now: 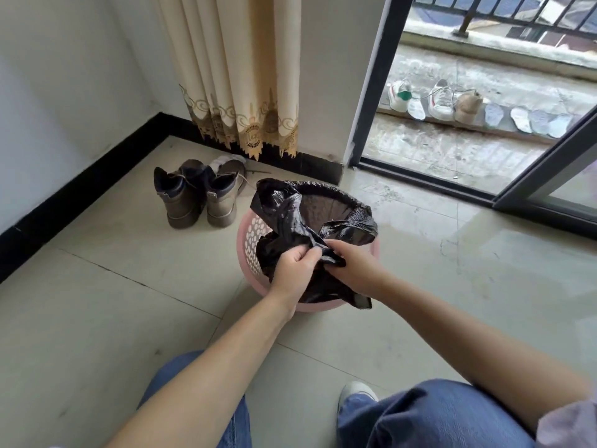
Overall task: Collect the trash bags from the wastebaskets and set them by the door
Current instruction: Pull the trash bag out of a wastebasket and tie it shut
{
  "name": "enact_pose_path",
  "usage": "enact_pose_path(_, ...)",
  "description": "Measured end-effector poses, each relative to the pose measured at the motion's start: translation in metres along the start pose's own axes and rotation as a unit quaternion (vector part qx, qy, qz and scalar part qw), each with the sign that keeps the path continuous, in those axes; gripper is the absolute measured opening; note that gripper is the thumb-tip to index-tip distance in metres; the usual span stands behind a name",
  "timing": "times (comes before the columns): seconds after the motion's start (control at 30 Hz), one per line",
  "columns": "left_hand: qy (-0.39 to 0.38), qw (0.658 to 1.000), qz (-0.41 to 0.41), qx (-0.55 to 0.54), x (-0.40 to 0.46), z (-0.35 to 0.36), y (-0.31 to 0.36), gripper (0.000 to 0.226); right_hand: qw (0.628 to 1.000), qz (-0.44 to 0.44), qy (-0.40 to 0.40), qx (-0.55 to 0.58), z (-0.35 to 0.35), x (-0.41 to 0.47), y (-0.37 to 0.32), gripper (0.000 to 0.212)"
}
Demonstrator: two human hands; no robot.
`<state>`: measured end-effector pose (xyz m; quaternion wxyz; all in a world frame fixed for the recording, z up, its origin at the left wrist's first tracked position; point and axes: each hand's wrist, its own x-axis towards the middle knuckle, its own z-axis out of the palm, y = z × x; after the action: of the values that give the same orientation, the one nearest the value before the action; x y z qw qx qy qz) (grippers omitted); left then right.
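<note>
Head view, left to right: boots (pixel 197 197) stand left of centre; mid-frame the left hand (pixel 295 265) and right hand (pixel 353 266) both pinch the black trash bag (pixel 290 215) at the near rim of the pink wastebasket (pixel 248 236), the bag's far edge draped over the rim beyond.

Bright daylight from the open balcony door (pixel 468 101) at upper right. Soft glare across the glossy floor tiles (pixel 452 260) at right centre. Only faint shadows under the boots (pixel 197 195). Wide-angle bending along the frame edges; slightly soft, smeared detail throughout.
</note>
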<state>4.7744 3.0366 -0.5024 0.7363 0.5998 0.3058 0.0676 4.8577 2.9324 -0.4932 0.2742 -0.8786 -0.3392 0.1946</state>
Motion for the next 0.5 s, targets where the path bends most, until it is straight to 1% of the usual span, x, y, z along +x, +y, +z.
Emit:
enact_pose_path(0.03, 0.028, 0.999, -0.004, -0.016, 0.003, -0.003, 0.000, 0.017, 1.000, 0.000, 0.017, -0.016, -0.003, 0.000, 0.000, 0.035)
enact_pose_path(0.1, 0.091, 0.994, -0.025, -0.061, 0.016, -0.014, -0.001, 0.013, 0.997, -0.011, 0.013, -0.075, -0.006, -0.002, 0.001, 0.027)
enact_pose_path(0.13, 0.117, 0.988, -0.040, -0.088, 0.024, -0.021, 0.000, 0.020, 0.995, -0.015, -0.003, -0.099, -0.007, -0.002, 0.003, 0.028)
enact_pose_path(0.17, 0.125, 0.984, -0.060, -0.114, 0.034, -0.028, 0.001, 0.040, 0.993, -0.022, -0.025, -0.110, -0.006, -0.002, 0.004, 0.029)
enact_pose_path(0.2, 0.116, 0.981, -0.076, -0.133, 0.045, -0.035, 0.002, 0.061, 0.992, -0.033, -0.050, -0.112, -0.006, -0.002, 0.005, 0.030)
enact_pose_path(0.23, 0.100, 0.981, -0.096, -0.137, 0.057, -0.040, 0.003, 0.075, 0.989, -0.048, -0.073, -0.116, -0.004, -0.003, 0.005, 0.029)
enact_pose_path(0.27, 0.071, 0.983, -0.103, -0.132, 0.064, -0.042, 0.008, 0.081, 0.986, -0.061, -0.090, -0.124, -0.003, -0.004, 0.005, 0.027)
enact_pose_path(0.33, 0.028, 0.990, -0.112, -0.077, 0.074, -0.037, 0.019, 0.072, 0.981, -0.078, -0.111, -0.139, 0.000, -0.007, 0.004, 0.024)
enact_pose_path(0.37, 0.017, 0.994, -0.109, -0.017, 0.075, -0.032, 0.024, 0.073, 0.979, -0.080, -0.122, -0.141, 0.000, -0.008, 0.003, 0.024)
enact_pose_path(0.4, 0.007, 0.992, -0.104, 0.066, 0.078, -0.024, 0.025, 0.083, 0.978, -0.083, -0.132, -0.140, 0.000, -0.009, 0.003, 0.025)
enact_pose_path(0.43, -0.011, 0.982, -0.102, 0.161, 0.078, -0.016, 0.022, 0.090, 0.977, -0.083, -0.138, -0.138, 0.000, -0.009, 0.003, 0.024)
enact_pose_path(0.47, -0.036, 0.965, -0.097, 0.242, 0.074, -0.007, 0.019, 0.088, 0.977, -0.084, -0.139, -0.136, 0.000, -0.010, 0.003, 0.023)
enact_pose_path(0.5, -0.059, 0.950, -0.087, 0.295, 0.070, -0.001, 0.014, 0.079, 0.978, -0.082, -0.138, -0.132, -0.002, -0.010, 0.003, 0.023)
